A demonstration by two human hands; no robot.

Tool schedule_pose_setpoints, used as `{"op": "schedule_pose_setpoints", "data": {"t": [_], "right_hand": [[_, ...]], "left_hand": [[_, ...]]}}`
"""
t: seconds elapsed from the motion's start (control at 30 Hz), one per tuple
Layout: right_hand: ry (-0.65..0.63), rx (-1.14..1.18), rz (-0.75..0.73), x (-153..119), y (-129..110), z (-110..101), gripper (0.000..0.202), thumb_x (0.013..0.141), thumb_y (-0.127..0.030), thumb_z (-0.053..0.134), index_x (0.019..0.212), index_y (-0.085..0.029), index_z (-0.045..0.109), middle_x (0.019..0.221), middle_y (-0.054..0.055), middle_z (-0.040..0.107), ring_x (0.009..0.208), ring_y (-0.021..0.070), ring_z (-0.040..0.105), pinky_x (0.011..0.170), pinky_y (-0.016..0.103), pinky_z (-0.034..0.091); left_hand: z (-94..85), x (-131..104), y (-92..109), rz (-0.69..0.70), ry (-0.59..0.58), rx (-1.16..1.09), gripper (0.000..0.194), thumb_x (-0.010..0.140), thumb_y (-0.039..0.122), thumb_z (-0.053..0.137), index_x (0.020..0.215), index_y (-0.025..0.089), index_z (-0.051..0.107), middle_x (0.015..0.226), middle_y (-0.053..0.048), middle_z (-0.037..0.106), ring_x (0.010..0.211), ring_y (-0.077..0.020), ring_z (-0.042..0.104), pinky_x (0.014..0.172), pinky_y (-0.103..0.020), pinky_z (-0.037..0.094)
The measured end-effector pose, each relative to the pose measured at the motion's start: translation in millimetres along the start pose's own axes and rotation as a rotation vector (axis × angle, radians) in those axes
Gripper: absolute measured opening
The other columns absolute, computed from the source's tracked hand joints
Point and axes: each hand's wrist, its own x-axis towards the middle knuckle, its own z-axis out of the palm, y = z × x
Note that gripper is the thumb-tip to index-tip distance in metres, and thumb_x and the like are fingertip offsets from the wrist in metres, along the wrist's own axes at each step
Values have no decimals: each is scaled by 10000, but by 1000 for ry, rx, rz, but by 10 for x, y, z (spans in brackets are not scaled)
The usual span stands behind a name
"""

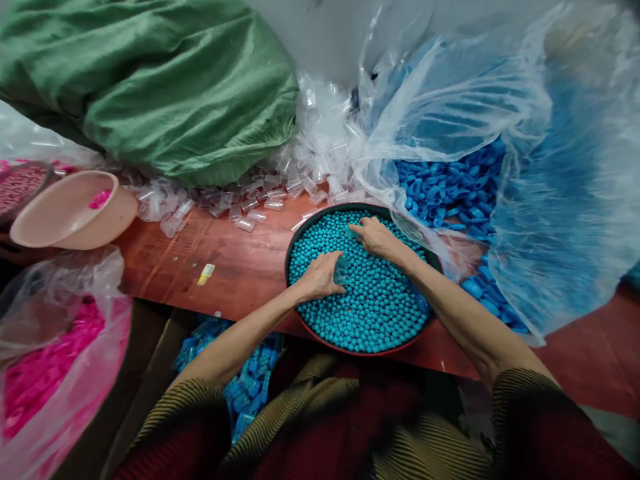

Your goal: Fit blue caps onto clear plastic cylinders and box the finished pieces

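Note:
A round, dark basin with a red rim (367, 353) is filled with small turquoise balls (370, 320). Over its left half, my left hand (320, 275) is curled around a small clear plastic tube (341, 269), held between thumb and fingers just at the balls. My right hand (379, 238) reaches to the far side of the basin, its fingers closed around what looks like another clear tube (354, 231), partly hidden by the fingers and the balls. Near the right inner wall lies a blue plastic piece (421, 303).
Clear tubes (270, 197) are heaped behind the basin, beside a large green cloth bundle (165, 87). Blue plastic pieces (450, 187) spill from a clear bag at right. A pale pink bowl (65, 217) stands left, above a bag of pink pieces (55, 360). Filled blue packs (250, 387) lie below the table edge.

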Motion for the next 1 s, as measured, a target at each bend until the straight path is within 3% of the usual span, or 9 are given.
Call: {"op": "schedule_pose_setpoints", "data": {"t": [0.17,0.37,0.5,0.63,0.73,0.8,0.9,1.0], "right_hand": [[56,-4,6,-73,-56,-62,353,927,-177,311,1166,-152,570,978,145,642,956,269,498,716,327,321],[32,229,-129,-132,-283,-14,276,923,-265,417,942,-149,666,932,111,694,882,213,592,716,281,358],[50,554,-71,-156,-323,89,293,923,-193,391,994,-147,671,908,79,713,847,170,630,761,256,412],[309,846,84,-151,-310,143,300,904,-185,405,1095,-146,632,1010,71,700,968,157,623,896,271,425],[454,1032,89,-84,-376,187,319,919,-282,392,1120,-159,608,1164,76,642,1090,161,576,966,295,409],[437,1177,110,-27,-460,235,373,928,-368,366,1152,-161,580,1182,77,629,1097,164,574,965,307,424],[407,1303,173,23,-603,311,498,923,-504,310,1171,-152,561,1169,90,631,1110,180,569,982,328,422],[461,1305,255,44,-734,342,597,903,-598,255,1243,-182,514,1255,88,581,1209,189,499,1050,356,360]], "left_hand": [[27,-37,49,67,30,147,645,651,294,708,1209,164,412,1182,-125,504,1141,-306,476,952,-483,418],[77,-39,74,206,99,260,578,671,273,658,1157,81,410,1447,-269,194,1387,-414,143,1080,-564,252],[84,-9,69,160,76,205,655,651,292,661,1210,113,371,1376,-237,342,1336,-382,289,1036,-555,321],[58,31,90,88,59,194,818,621,302,692,1312,101,304,1308,-205,422,1235,-352,408,1012,-512,362],[-4,85,108,42,7,135,962,574,316,743,1364,78,248,1329,-221,406,1238,-355,407,1016,-490,367],[-62,120,123,29,-30,71,1006,552,325,765,1373,84,236,1342,-214,410,1244,-345,414,1019,-472,374],[-147,151,173,-23,-58,68,965,555,321,763,1361,125,269,1343,-185,438,1225,-340,444,993,-479,398],[-203,169,245,-95,-106,186,874,573,313,748,1325,150,335,1334,-172,459,1220,-368,438,973,-555,383]]}}
